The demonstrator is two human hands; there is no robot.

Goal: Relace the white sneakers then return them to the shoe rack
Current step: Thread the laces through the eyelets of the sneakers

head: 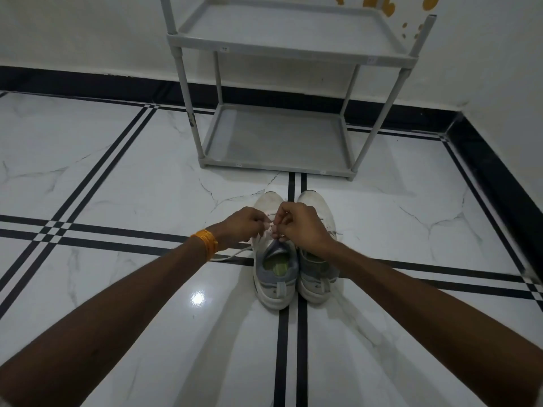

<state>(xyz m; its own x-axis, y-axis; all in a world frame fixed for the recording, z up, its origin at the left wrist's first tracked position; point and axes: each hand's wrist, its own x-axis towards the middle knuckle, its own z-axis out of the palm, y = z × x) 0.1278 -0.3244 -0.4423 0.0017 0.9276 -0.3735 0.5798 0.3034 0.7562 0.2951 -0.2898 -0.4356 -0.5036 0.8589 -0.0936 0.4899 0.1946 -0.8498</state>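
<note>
L hand, centre frame, pinches lace; lace tail trails left onto floor. R hand pinches lace over left sneaker. Right sneaker touches it alongside. Shoe rack, upper centre: front edge near toes, not touching. Wide floor both sides.

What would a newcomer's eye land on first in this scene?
The left hand and right hand meet mid-frame, pinching the white lace over the sneaker on the left; an orange bangle circles the left wrist. Beyond it, a grey shoe rack stands against the wall.
</note>
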